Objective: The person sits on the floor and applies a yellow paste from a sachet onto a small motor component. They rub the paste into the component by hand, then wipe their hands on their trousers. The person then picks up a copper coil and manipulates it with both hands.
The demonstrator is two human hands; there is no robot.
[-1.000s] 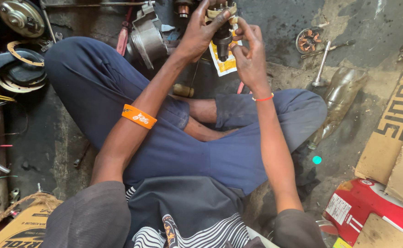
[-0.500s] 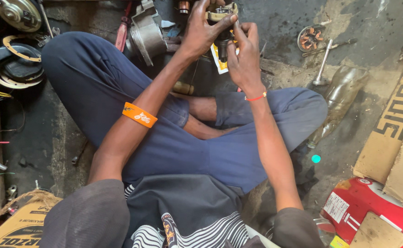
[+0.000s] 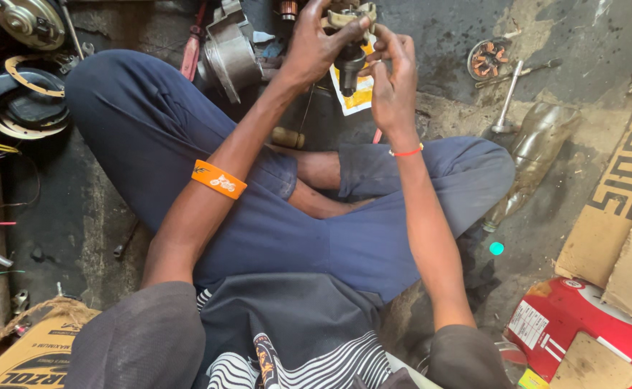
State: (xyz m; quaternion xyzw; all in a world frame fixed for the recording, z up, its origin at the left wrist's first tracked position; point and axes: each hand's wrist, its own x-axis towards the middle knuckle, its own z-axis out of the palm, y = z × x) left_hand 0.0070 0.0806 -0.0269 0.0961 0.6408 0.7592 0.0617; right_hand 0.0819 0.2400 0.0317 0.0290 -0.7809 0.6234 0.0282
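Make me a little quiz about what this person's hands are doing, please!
1. True or false: both hands touch the small dark motor part.
2. Which forearm wears the orange wristband? A) left B) right
3. Fill in: the clear plastic bottle lies on the ____.

Key:
1. True: the left hand grips it and the right hand touches it with its fingers.
2. A
3. floor
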